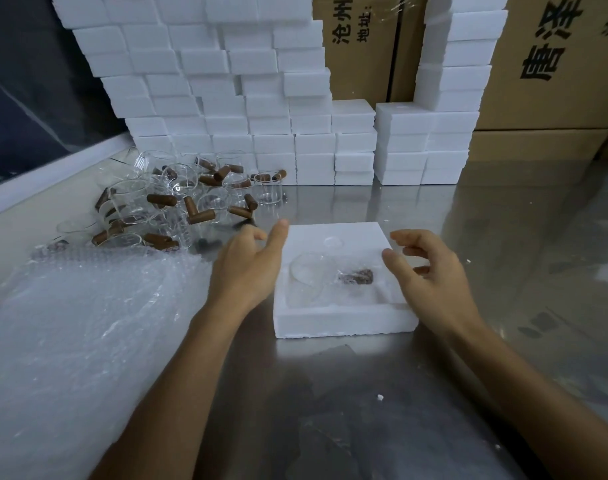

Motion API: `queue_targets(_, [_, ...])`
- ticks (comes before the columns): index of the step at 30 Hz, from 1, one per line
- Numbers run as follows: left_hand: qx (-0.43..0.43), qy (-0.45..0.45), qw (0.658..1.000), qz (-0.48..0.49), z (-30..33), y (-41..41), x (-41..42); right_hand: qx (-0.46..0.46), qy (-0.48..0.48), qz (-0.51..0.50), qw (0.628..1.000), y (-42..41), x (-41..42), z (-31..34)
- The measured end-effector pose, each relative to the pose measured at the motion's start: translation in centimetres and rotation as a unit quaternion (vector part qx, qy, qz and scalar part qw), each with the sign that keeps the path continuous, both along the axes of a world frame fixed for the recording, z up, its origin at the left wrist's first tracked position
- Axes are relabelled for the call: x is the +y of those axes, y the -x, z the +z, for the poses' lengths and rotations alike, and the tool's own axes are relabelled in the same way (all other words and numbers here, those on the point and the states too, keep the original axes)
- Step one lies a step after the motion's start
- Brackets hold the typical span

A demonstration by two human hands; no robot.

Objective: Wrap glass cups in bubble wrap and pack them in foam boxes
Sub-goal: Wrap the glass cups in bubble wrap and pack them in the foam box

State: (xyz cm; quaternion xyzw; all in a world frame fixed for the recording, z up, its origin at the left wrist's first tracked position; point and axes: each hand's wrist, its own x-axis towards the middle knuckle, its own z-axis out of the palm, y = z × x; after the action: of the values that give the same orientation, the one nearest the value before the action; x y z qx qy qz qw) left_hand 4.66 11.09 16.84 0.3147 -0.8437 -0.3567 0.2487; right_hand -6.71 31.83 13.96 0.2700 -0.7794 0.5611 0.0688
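Open foam box [344,320] on a steel table [382,410], square and white, near wall facing the camera; inside its recess, a wrapped glass cup [313,273] lying on its side under clear bubble film, brown handle [358,276] pointing right; a shallow round dimple pressed into the foam just behind it.

Left hand [248,271] at the box's left edge, fingers spread and nearly straight, thumb raised over the far left corner, gripping nothing; whether the palm touches the foam cannot be told. Right hand [430,275] over the box's right edge, fingers loosely curled and apart, thumb pointing towards the cup, holding nothing.

Sheets of bubble wrap [80,327] heaped at the left, reaching to the left forearm; beyond them a jumble of unwrapped glass cups [177,199] with brown wooden handles, some upright, some tipped over. Small white foam crumbs [380,397] scattered on the steel.

Wall of closed foam boxes [226,98] stacked in uneven rows at the back, a lower stack to the right of it. Cardboard cartons [555,81] behind, printed in black Chinese characters: "沧州" and "地址:" on the left carton, "唐泽" large on the right one; further print cut off at the frame edge and unreadable.
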Motion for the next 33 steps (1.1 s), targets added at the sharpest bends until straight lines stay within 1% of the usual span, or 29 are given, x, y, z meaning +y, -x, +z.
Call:
queue_targets(2, [-0.025,-0.025,0.999,-0.011,-0.4,0.1,0.0,-0.058,-0.008,0.009,0.998,0.3,0.1,-0.1])
queue_targets(4, [-0.056,-0.058,0.996,-0.041,-0.8,0.3,0.2,-0.126,-0.015,0.043,0.991,0.5,0.2,-0.1])
queue_targets(5, [-0.068,-0.060,0.995,-0.050,-1.0,0.5,0.4,-0.145,-0.019,0.065,0.987,0.5,0.2,-0.1])
queue_targets(7, [-0.064,-0.051,0.995,-0.062,-1.2,0.6,0.7,-0.148,-0.011,0.088,0.985,0.4,0.3,0.0])
queue_targets(9, [-0.012,-0.071,0.995,-0.068,-1.0,0.5,0.8,-0.136,0.038,0.081,0.987,0.3,0.4,0.4])
queue_targets(11, [0.073,-0.084,0.992,-0.056,-0.8,0.5,0.7,-0.120,0.094,0.074,0.986,0.2,0.6,1.2])
queue_targets(15, [0.216,-0.031,0.976,-0.015,-0.1,0.5,0.8,-0.076,0.156,0.058,0.983,0.0,0.9,2.2])
queue_targets(18, [0.274,-0.048,0.960,-0.021,0.2,0.4,1.0,-0.071,0.198,0.064,0.975,-0.2,0.8,2.5])
queue_targets(23, [0.345,-0.111,0.929,-0.076,1.1,-0.1,1.9,-0.064,0.221,0.083,0.970,-0.5,0.7,2.4])
queue_targets(25, [0.350,-0.129,0.923,-0.098,1.2,-0.2,1.8,-0.052,0.213,0.080,0.972,-0.3,0.8,2.3])
queue_targets(27, [0.340,-0.137,0.925,-0.102,0.8,-0.2,1.5,-0.055,0.204,0.086,0.974,-0.2,0.8,2.0])
queue_targets(33, [0.295,-0.145,0.942,-0.071,-0.4,0.1,1.5,-0.073,0.193,0.092,0.974,-0.2,0.6,1.4])
